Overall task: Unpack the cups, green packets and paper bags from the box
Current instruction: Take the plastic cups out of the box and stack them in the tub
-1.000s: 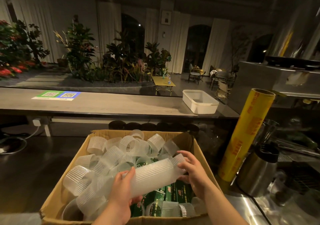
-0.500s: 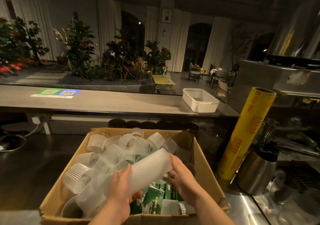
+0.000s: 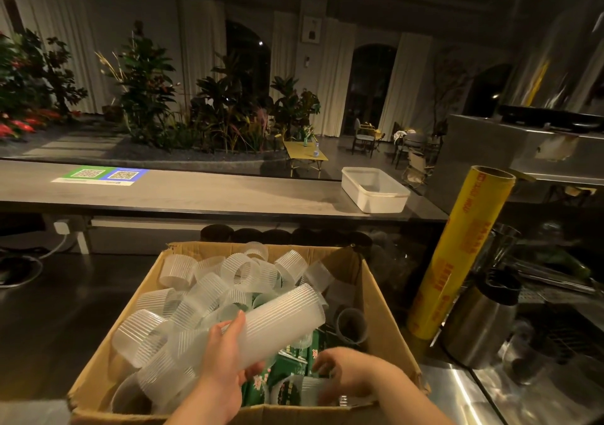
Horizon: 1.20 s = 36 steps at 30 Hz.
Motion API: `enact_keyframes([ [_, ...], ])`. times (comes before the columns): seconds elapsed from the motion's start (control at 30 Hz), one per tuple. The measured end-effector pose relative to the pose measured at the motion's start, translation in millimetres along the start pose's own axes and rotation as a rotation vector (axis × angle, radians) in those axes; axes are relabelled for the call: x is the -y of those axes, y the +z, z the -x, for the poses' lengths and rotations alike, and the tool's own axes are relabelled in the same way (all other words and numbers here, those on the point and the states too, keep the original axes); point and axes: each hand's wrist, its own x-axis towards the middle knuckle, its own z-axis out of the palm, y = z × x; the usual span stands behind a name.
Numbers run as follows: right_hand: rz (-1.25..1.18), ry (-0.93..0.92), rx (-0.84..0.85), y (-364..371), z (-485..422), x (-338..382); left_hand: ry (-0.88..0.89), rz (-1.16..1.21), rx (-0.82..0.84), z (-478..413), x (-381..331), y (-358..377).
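Observation:
An open cardboard box (image 3: 382, 307) sits in front of me, filled with several ribbed clear plastic cups (image 3: 192, 297). My left hand (image 3: 225, 369) grips a long nested stack of cups (image 3: 277, 320), tilted up to the right above the box. Green packets (image 3: 287, 365) lie at the box's bottom near side. My right hand (image 3: 349, 375) reaches down among the packets and a loose cup (image 3: 307, 392), blurred; its grip is unclear. A dark cup (image 3: 351, 325) lies by the right wall. No paper bags show.
A tall yellow roll of cling film (image 3: 457, 254) stands right of the box, beside a steel jug (image 3: 480, 326). A white tub (image 3: 374, 189) rests on the raised grey counter (image 3: 196, 195) behind. Dark counter lies left of the box.
My right hand has let go of the cup stack and dropped down to the green packets. The left hand alone now holds the stack, raised slightly higher.

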Motion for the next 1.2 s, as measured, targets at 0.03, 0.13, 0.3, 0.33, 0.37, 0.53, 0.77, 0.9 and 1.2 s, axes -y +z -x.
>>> enact_keyframes([
  [0.03,0.086,-0.005,0.022,2.8,-3.3,2.1,0.003,0.002,0.003,1.2,-0.3,-0.1],
  [0.13,0.120,-0.036,-0.014,2.6,-11.0,0.4,0.003,0.002,0.011,3.7,-1.5,-0.5],
  [0.3,-0.643,-0.150,-0.240,-10.0,1.1,-12.6,-0.008,0.023,0.015,4.4,-5.6,-1.5],
  [0.33,-0.762,-0.154,-0.365,-12.1,4.4,-14.3,-0.008,0.021,0.018,4.6,-5.8,-0.8],
  [0.37,-0.883,-0.162,-0.469,-13.7,7.5,-14.5,-0.009,0.021,0.020,4.8,-5.7,-0.8],
  [0.53,-1.361,-0.329,-0.589,-27.0,17.6,0.9,-0.026,0.018,0.022,3.0,-5.3,-0.8],
  [0.77,-1.294,-0.345,-0.553,-23.4,15.9,37.6,-0.022,0.057,0.042,4.9,-4.2,-2.2],
  [0.9,-1.242,-0.319,-0.471,-12.9,14.8,40.1,-0.018,0.056,0.042,4.5,-4.7,-2.0],
  [1.2,-1.092,-0.184,-0.496,-4.7,7.5,35.7,-0.027,0.065,0.023,-0.6,-3.3,-2.1],
])
